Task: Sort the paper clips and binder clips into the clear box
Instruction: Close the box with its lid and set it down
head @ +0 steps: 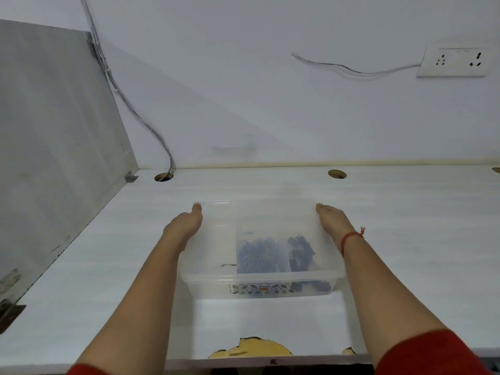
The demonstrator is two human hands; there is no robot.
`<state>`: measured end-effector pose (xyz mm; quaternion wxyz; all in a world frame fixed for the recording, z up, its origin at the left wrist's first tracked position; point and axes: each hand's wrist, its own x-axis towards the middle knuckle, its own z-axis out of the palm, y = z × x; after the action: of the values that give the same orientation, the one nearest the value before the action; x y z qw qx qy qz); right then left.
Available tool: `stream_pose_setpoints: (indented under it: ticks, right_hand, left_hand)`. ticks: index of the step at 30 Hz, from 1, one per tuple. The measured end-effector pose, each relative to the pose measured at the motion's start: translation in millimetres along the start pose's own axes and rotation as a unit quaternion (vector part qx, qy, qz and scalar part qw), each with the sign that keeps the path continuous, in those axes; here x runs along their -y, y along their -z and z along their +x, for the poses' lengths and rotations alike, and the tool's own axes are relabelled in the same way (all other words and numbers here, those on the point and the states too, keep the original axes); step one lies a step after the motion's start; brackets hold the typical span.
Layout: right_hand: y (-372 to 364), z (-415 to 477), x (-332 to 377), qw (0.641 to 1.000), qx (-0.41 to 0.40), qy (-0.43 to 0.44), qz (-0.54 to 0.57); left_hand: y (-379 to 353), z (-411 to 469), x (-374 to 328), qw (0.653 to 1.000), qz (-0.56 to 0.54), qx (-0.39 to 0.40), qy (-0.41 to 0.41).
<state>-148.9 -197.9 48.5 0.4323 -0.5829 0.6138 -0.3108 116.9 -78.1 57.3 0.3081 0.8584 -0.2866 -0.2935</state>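
A clear plastic box (216, 280) with its lid on stands on the white desk in front of me. Inside, a pile of paper clips (259, 257) lies in a middle compartment and dark binder clips (301, 253) lie in the right one. One dark clip (228, 265) lies alone in the left part. My left hand (186, 224) lies along the box's left side, fingers stretched to the far corner. My right hand (332, 220), with a red thread at the wrist, lies along the right side the same way. Both hands hold the box between them.
The white desk (108, 280) meets a wall at the back, with two cable holes (163, 177) (337, 174). A grey partition (54, 158) stands on the left. The desk's front edge has a chipped yellow patch (251, 347). A wall socket (457, 62) is at upper right.
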Motion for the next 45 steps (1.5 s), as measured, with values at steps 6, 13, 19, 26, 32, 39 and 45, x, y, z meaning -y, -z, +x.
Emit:
stream_pose_setpoints:
  ticks: [6, 13, 19, 26, 32, 39, 45]
  right_hand:
    - [-2.4, 8.2, -9.0, 0.997, -0.023, -0.004, 0.074]
    - [-3.6, 7.3, -7.8, 0.996, -0.032, -0.002, 0.083]
    - [5.0, -25.7, -25.2, 0.995, -0.032, 0.040, 0.082]
    - [11.3, -103.3, -69.4, 0.980, 0.025, 0.166, 0.103]
    - [3.2, -114.1, -81.2, 0.978, 0.023, 0.205, 0.011]
    - [10.0, -109.4, -87.2, 0.971, 0.019, 0.220, -0.094]
    - [6.0, -115.6, -87.4, 0.974, -0.004, 0.220, -0.054]
  left_hand:
    - [-11.4, 23.1, 4.4, 0.998, -0.057, -0.009, -0.006]
    - [-7.8, 25.1, 18.8, 0.971, -0.234, 0.043, 0.002]
    - [-4.9, -11.7, 45.1, 0.937, -0.347, 0.048, -0.015]
    - [-39.8, -94.9, 104.8, 0.928, -0.309, -0.013, -0.207]
    - [-51.7, -95.9, 103.7, 0.946, -0.227, -0.088, -0.214]
    - [-52.3, -98.4, 102.6, 0.942, -0.225, -0.108, -0.224]
    - [-47.5, -99.8, 107.5, 0.949, -0.196, -0.059, -0.238]
